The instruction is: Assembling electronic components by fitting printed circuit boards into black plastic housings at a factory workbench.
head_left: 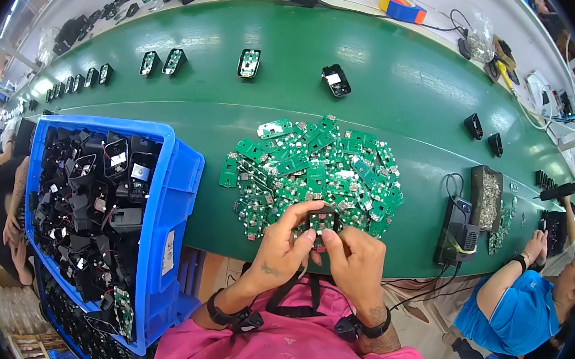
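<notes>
Close in front of me, my left hand [283, 243] and my right hand [356, 257] hold a small black plastic housing [313, 218] between them. A green circuit board [325, 223] sits in its open face. My left fingers wrap around the housing's side, with the thumb on its lower left. The right thumb presses at the board's lower right edge; the other right fingers are curled and partly hidden. Right behind my hands lies a wide heap of loose green circuit boards [317, 161] on the green table [204, 112].
To my left stands a blue crate [157, 236] full of black housings with wires. Housings with boards [249, 64] stand along the conveyor-like far strip. At right are a black power device [456, 227] and a tray of small metal parts [486, 198]. A co-worker in blue [514, 308] sits beyond.
</notes>
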Action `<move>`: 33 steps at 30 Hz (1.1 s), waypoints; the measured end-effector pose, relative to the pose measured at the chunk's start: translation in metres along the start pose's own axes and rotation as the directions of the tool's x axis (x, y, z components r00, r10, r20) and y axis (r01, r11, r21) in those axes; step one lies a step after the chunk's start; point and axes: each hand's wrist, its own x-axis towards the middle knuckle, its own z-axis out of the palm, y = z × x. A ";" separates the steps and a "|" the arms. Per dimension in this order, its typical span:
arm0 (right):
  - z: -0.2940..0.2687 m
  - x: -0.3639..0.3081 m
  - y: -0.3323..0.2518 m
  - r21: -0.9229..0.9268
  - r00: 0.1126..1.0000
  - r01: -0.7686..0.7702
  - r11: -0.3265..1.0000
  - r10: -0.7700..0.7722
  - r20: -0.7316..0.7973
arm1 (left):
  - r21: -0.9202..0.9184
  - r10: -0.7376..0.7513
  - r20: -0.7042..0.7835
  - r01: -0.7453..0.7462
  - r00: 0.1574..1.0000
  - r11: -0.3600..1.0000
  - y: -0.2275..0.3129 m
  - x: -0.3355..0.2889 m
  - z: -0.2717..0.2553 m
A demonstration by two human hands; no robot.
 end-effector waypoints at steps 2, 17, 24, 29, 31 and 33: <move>0.000 0.001 0.003 0.147 0.982 -0.188 0.971 0.180 0.060 | 0.004 0.003 0.013 -0.003 1.000 1.000 0.000 0.000 0.000; 0.013 0.003 0.002 0.230 0.977 -0.212 0.950 0.206 0.052 | 0.166 0.020 0.053 -0.029 0.998 0.986 -0.003 0.013 0.006; 0.054 0.020 0.005 0.258 0.952 0.144 0.955 -0.063 -0.298 | 0.262 0.232 -0.143 -0.189 0.962 0.946 -0.031 0.026 -0.014; 0.036 0.009 0.015 0.343 0.927 0.029 0.939 0.104 -0.362 | 0.239 0.296 0.023 -0.293 0.955 0.926 -0.022 0.034 0.018; 0.030 0.009 0.014 0.339 0.924 0.011 0.941 0.121 -0.364 | 0.252 0.247 0.059 -0.254 0.967 0.934 -0.023 0.038 0.013; 0.028 0.011 0.014 0.344 0.928 0.002 0.939 0.126 -0.350 | 0.272 0.200 0.071 -0.212 0.977 0.938 -0.026 0.042 0.004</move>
